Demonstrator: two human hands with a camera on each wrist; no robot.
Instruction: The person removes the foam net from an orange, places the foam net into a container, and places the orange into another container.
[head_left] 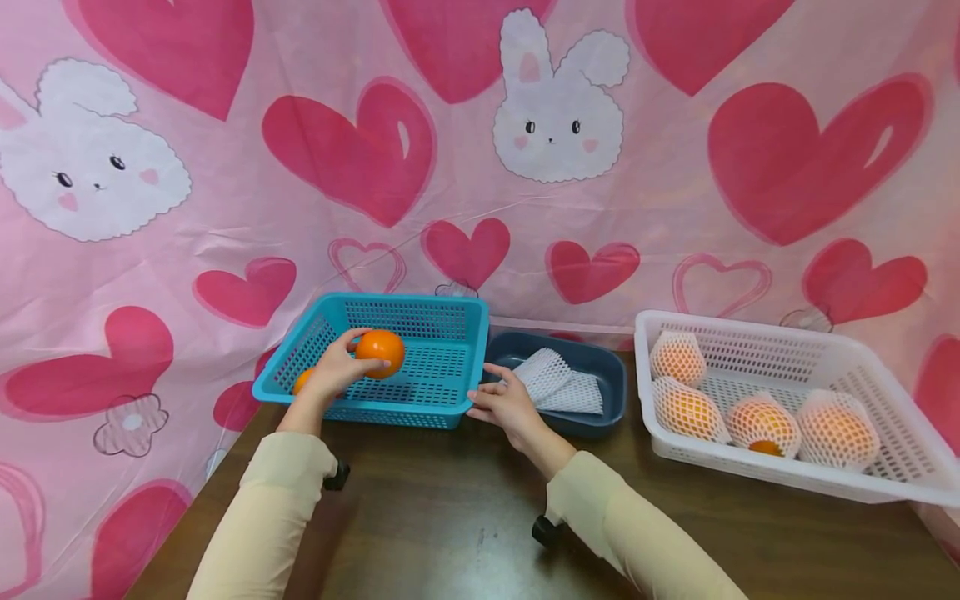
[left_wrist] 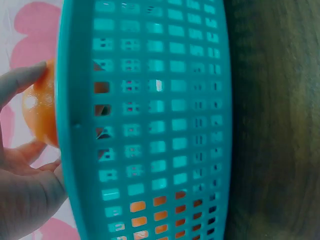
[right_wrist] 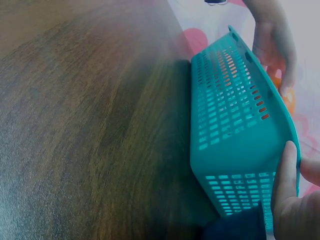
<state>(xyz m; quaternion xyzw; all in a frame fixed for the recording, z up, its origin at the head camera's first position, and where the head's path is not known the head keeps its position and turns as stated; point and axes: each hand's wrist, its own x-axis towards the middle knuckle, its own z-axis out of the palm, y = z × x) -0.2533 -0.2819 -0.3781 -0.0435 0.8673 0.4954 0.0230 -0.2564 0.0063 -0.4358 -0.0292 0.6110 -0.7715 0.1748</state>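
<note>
Pink backdrop (head_left: 465,192); orange (head_left: 381,350) fullest, head view

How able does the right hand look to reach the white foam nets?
Probably yes: the white foam nets lie in the lidless dark tray beside the right hand, and nothing shows between. Its fingers are at the rim of the teal basket, so they would likely leave that first.

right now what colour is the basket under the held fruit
The basket is turquoise, clearest in the head view.
</note>
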